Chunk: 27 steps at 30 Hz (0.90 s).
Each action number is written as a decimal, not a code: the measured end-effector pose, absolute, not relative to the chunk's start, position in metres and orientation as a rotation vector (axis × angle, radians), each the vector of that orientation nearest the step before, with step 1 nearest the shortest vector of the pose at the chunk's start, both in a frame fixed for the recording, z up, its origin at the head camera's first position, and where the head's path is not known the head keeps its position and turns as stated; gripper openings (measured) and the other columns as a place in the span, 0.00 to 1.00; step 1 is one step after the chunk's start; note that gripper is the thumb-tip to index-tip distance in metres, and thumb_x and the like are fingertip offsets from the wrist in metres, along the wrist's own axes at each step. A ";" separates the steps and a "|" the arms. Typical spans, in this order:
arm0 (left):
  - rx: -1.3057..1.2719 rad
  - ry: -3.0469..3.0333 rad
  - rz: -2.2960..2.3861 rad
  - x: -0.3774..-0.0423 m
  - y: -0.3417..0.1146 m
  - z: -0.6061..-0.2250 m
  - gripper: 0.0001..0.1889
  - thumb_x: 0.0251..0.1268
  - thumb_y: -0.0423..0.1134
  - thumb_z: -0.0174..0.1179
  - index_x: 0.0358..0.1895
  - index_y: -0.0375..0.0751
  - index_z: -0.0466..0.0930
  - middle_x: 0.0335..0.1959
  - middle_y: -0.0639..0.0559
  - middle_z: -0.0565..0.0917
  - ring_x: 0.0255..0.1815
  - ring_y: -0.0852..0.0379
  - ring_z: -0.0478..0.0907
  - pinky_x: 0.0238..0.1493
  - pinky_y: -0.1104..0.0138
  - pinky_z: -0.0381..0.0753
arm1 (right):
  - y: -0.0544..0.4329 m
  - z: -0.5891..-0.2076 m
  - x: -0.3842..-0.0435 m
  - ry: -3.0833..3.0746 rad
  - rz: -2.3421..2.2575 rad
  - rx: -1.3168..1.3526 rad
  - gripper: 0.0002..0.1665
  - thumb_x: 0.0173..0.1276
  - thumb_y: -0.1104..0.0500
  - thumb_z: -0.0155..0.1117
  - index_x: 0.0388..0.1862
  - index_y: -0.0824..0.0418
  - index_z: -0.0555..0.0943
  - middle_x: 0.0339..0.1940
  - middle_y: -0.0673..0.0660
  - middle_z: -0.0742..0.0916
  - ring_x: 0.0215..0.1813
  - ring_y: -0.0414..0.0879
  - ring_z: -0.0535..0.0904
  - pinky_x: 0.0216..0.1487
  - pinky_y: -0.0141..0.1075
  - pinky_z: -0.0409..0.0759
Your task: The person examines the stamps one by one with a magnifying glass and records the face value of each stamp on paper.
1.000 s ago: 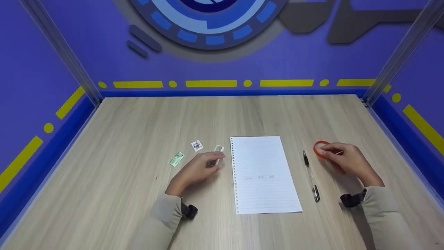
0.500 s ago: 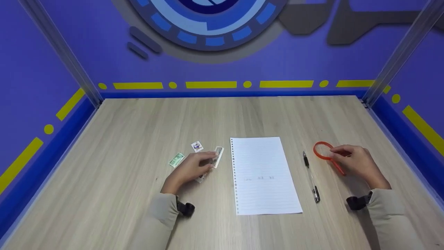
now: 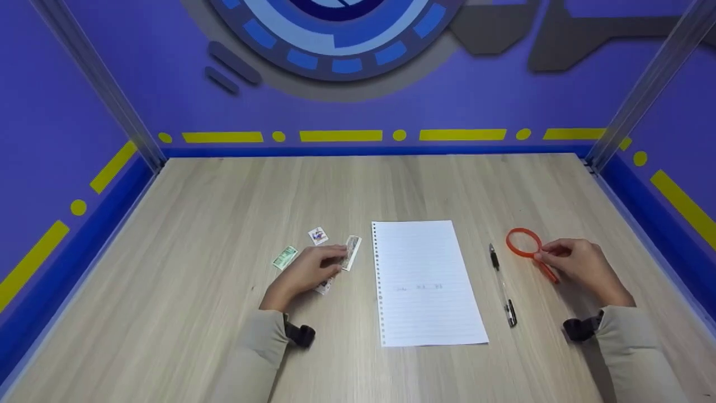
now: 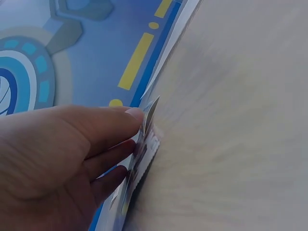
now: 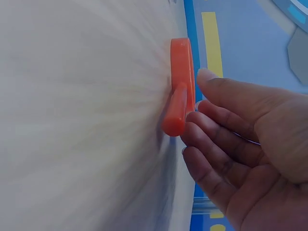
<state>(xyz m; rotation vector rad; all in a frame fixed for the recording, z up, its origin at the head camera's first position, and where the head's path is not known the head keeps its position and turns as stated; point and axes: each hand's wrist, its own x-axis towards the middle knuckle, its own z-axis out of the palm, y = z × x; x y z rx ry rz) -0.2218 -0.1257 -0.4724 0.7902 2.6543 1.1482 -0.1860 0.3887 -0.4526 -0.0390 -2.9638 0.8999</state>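
An orange-red magnifying glass (image 3: 548,273) lies on the table at the right. My right hand (image 3: 582,266) is beside it, fingertips overlapping where rim meets handle. In the right wrist view, the loosely bent fingers (image 5: 211,130) are close to it, with the thumb apart. My left hand (image 3: 307,271) hovers among small stamps, fingertips at the edge of a tall stamp (image 3: 352,253). Another stamp (image 3: 324,287) shows partly under the thumb. In the left wrist view, the thumb tip is at a tilted stamp (image 4: 151,111). A green stamp (image 3: 285,257) and a white-edged stamp (image 3: 318,235) lie farther left.
A lined, punched sheet of paper (image 3: 428,252) with faint writing lies between the hands. Right of it is a clear pen (image 3: 502,285) with black ends. Blue-purple panels (image 3: 358,112) wall in the wooden table (image 3: 224,224) at the back and sides.
My right hand has drawn back to the right off the magnifying glass's lens, uncovering it. My left hand has shifted slightly left, uncovering more of the tall stamp and part of another below.
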 end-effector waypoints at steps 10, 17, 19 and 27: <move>0.815 2.657 1.142 -0.223 -0.128 -0.476 0.17 0.65 0.30 0.58 0.57 0.32 0.79 0.63 0.41 0.77 0.69 0.44 0.69 0.71 0.53 0.66 | 0.383 -0.453 -0.186 -3.071 0.962 -0.143 0.32 0.60 0.44 0.69 0.50 0.70 0.82 0.41 0.64 0.87 0.32 0.45 0.76 0.26 0.29 0.77; 0.811 2.657 1.139 -0.221 -0.127 -0.475 0.17 0.65 0.30 0.57 0.57 0.32 0.79 0.63 0.41 0.77 0.69 0.44 0.69 0.71 0.53 0.66 | 0.381 -0.452 -0.189 -3.086 0.955 -0.099 0.27 0.61 0.50 0.70 0.49 0.72 0.82 0.40 0.65 0.87 0.31 0.42 0.76 0.25 0.29 0.77; 0.803 2.659 1.127 -0.221 -0.127 -0.474 0.18 0.65 0.31 0.57 0.57 0.33 0.79 0.63 0.42 0.77 0.69 0.45 0.69 0.71 0.54 0.66 | 0.381 -0.452 -0.190 -3.086 0.934 -0.087 0.25 0.60 0.52 0.70 0.47 0.72 0.83 0.39 0.64 0.87 0.31 0.42 0.76 0.26 0.29 0.77; 0.760 2.664 1.110 -0.222 -0.126 -0.474 0.18 0.66 0.31 0.57 0.58 0.34 0.79 0.64 0.45 0.77 0.69 0.48 0.69 0.71 0.56 0.66 | 0.376 -0.455 -0.193 -3.057 0.825 -0.059 0.16 0.58 0.60 0.71 0.39 0.73 0.85 0.36 0.68 0.86 0.34 0.47 0.79 0.27 0.28 0.76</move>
